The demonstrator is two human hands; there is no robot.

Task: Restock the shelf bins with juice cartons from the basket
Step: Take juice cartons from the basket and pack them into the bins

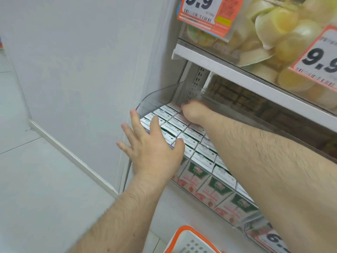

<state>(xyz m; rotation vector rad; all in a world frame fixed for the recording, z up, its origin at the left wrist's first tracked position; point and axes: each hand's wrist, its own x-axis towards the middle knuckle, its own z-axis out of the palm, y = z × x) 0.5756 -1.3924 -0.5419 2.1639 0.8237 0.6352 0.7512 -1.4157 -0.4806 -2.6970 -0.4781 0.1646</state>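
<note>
Juice cartons (189,141) with white tops and green-and-red fronts stand in tight rows inside a clear plastic shelf bin (156,99). My right hand (193,112) reaches to the back of the bin, its fingers curled down around a carton in the rear row; that carton is mostly hidden under the hand. My left hand (151,148) is spread flat, fingers straight, over the bin's front left corner and touches the carton tops there. A corner of the white basket (191,241) with an orange rim shows at the bottom edge; its contents are out of sight.
A white shelf board (237,73) hangs close above the bin, carrying bagged yellow cups and orange 9.9 price tags (200,8). Brown packs (242,99) fill the neighbouring bin on the right. A white side panel (82,70) and tiled floor lie to the left.
</note>
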